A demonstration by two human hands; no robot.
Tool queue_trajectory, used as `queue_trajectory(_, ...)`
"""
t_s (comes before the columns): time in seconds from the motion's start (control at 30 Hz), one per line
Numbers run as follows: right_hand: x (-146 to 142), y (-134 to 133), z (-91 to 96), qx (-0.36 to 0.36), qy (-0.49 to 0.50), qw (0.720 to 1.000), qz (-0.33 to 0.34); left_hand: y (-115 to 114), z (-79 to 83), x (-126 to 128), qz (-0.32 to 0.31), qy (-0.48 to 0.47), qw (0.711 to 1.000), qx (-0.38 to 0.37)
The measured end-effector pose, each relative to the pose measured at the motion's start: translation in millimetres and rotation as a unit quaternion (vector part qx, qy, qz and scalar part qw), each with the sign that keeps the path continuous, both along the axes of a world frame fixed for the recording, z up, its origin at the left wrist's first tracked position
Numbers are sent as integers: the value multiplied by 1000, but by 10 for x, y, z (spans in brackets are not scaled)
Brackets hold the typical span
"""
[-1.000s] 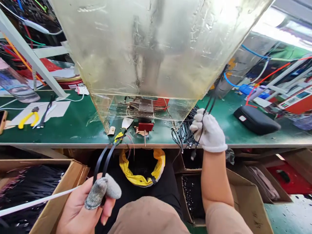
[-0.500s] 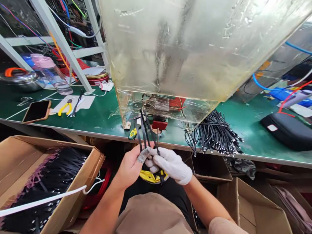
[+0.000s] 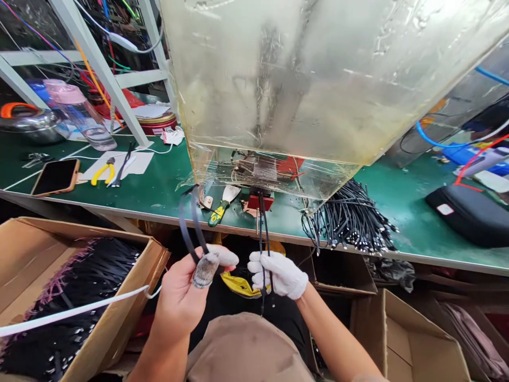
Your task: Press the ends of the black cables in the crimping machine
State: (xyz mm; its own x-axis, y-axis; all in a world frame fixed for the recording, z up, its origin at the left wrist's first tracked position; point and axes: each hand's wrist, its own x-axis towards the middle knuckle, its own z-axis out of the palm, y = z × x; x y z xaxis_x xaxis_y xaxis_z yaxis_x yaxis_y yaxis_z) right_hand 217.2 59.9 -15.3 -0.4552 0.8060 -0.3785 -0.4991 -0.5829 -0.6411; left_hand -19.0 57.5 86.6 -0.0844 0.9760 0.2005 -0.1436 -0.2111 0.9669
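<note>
My left hand (image 3: 186, 289), bare with grey finger cots on thumb and forefinger, pinches two black flat cables (image 3: 188, 225) that arch upward toward the bench edge. My right hand (image 3: 278, 274), in a white glove, is closed around two thin black cables (image 3: 262, 233) that run straight up to the small red fixture (image 3: 260, 202) under the clear shield (image 3: 302, 79). Both hands hover over my lap, just below the green bench (image 3: 159, 185). A yellow-handled scraper (image 3: 221, 206) lies on the bench between them.
A heap of black cables (image 3: 350, 217) lies at the right of the shield. Cardboard box (image 3: 79, 297) of black cables sits at lower left, open boxes (image 3: 421, 339) at lower right. Phone (image 3: 55, 176), yellow pliers (image 3: 101, 172), a bottle (image 3: 79, 114) and a black case (image 3: 469, 212) rest on the bench.
My right hand came in from the cable heap to meet my left hand in front of me. Now the hands have parted, each holding its own pair of cables.
</note>
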Motion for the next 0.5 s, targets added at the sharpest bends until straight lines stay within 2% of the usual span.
queue_trajectory(0.1,-75,172,78,17,22,999,16,-93,49,-5,29,-21,999,28)
queue_trajectory(0.3,-272,832,529,74,102,992,-20,-140,97,7,28,-44,998,26)
queue_trajectory(0.4,-331,1081,633,57,114,991,-43,-156,102,22,48,-63,997,-4)
queue_trajectory(0.5,-348,1217,666,21,99,993,-62,-193,132,54,61,-101,992,-38)
